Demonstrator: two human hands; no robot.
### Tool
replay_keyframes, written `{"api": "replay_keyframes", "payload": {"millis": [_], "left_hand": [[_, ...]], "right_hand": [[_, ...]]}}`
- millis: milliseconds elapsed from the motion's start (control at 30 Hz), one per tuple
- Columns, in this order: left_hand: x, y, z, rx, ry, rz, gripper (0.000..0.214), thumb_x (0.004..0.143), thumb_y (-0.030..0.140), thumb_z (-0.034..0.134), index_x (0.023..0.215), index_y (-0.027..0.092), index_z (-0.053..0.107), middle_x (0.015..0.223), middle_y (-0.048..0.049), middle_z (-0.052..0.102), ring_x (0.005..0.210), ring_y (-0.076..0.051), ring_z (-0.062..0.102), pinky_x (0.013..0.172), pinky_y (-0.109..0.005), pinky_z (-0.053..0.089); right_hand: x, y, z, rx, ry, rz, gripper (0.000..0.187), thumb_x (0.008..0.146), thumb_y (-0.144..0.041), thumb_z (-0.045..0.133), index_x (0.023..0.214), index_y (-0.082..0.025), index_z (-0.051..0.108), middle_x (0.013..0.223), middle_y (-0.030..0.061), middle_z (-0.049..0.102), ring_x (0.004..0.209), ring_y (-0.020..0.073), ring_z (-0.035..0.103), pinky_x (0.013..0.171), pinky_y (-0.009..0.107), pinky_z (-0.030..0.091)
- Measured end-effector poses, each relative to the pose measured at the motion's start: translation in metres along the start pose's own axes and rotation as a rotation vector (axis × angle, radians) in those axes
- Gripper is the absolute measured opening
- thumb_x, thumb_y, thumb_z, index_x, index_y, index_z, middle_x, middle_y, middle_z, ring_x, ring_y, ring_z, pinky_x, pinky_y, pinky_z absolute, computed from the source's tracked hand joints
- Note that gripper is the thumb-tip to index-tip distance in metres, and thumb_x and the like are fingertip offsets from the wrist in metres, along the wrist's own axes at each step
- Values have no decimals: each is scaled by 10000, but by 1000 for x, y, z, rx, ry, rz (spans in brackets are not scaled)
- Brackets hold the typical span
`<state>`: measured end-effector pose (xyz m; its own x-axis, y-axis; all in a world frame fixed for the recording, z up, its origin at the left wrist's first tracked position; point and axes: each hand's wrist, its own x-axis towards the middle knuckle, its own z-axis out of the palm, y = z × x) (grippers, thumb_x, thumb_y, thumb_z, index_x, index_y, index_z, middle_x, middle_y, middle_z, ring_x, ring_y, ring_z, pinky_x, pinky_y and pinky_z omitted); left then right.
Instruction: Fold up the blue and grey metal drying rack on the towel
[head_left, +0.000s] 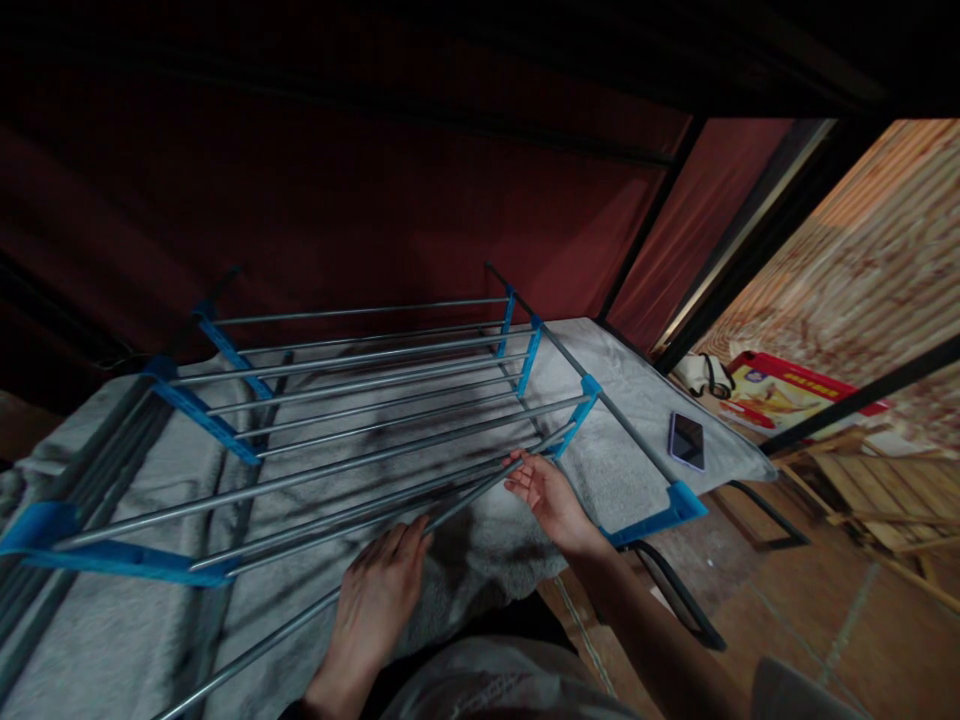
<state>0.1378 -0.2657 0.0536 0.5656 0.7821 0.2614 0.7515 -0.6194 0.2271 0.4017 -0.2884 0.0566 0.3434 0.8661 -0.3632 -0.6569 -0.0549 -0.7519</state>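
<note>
Grey cloth (622, 485) lay under the rack (322, 471) of tubes and blue brackets. Along the rack's near side, a rod (465, 502) slanted through both hands. The left hand (384, 585) was closed over it, palm and thumb hidden; the right hand (551, 500), half curled, held it with its fingers. The rod's lower-left end was cut off; its far end was hard to separate from the tubes.

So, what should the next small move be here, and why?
I'd probably guide the rod toward the near right bracket. The left hand is closed over the rod, the right hand has its fingers at it farther along, and no rod seems to be seated in that bracket, whereas the next bracket back carries rods.
</note>
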Motion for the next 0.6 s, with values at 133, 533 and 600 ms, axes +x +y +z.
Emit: {"api": "replay_keyframes", "payload": {"millis": [133,533,600], "left_hand": [[3,-3,-1,2,-34,-5,439,1058,321,342,1256,192,712,1095,-104,775,875,-233,741,784,-360,569],[16,-12,-2,35,7,35,400,1038,275,381,1245,186,712,1112,-115,771,921,-241,734,829,-368,565],[19,-13,-4,58,23,42,407,1039,273,373,1247,177,709,1085,-117,772,909,-239,726,828,-368,563]], "right_hand": [[2,-1,1,-9,-20,-18,230,752,-356,765,910,-197,713,923,52,745,809,170,661,769,304,545],[6,-5,4,8,-24,-13,273,715,-359,788,917,-193,707,920,52,749,795,167,665,753,303,547],[6,-6,5,7,-22,-18,296,711,-376,792,928,-193,707,874,43,738,786,171,666,747,303,546]]}}
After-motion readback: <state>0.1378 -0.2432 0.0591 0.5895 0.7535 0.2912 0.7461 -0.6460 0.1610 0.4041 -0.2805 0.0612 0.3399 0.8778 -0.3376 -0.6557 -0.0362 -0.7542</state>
